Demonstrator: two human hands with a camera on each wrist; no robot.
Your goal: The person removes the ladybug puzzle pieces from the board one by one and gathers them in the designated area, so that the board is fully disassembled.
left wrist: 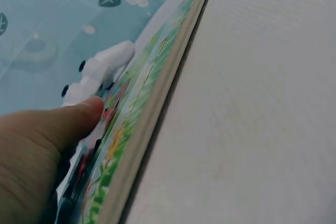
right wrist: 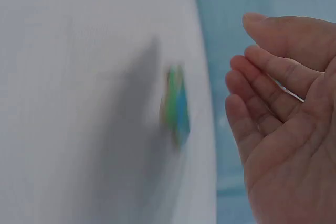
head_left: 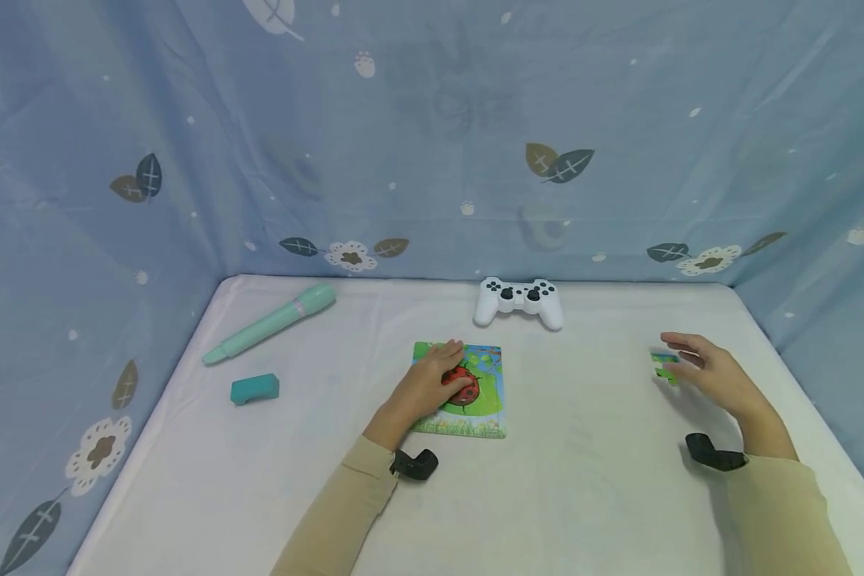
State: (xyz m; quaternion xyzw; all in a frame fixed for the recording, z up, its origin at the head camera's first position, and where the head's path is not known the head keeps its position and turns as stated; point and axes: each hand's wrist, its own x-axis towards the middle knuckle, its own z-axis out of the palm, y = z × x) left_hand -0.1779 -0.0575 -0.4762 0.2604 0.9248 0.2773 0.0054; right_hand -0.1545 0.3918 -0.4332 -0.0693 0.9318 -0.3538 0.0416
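A ladybug jigsaw puzzle (head_left: 484,416) in a flat board lies near the middle of the white table. My left hand (head_left: 432,388) rests on its left part, fingers over the picture and thumb across the ladybug. In the left wrist view the thumb (left wrist: 79,121) reaches over the puzzle's surface (left wrist: 152,77). Far to the right, a small green and blue puzzle piece (head_left: 662,362) lies on the table, partly behind my right hand (head_left: 713,376). That hand hovers with relaxed fingers and holds nothing. The right wrist view shows the blurred piece (right wrist: 176,108) apart from the fingers (right wrist: 252,95).
A white game controller (head_left: 518,300) lies beyond the puzzle, near the table's back edge. To the left are a mint-green microphone-shaped stick (head_left: 270,324) and a teal block (head_left: 255,389). Blue patterned curtains (head_left: 432,144) hang behind and beside the table.
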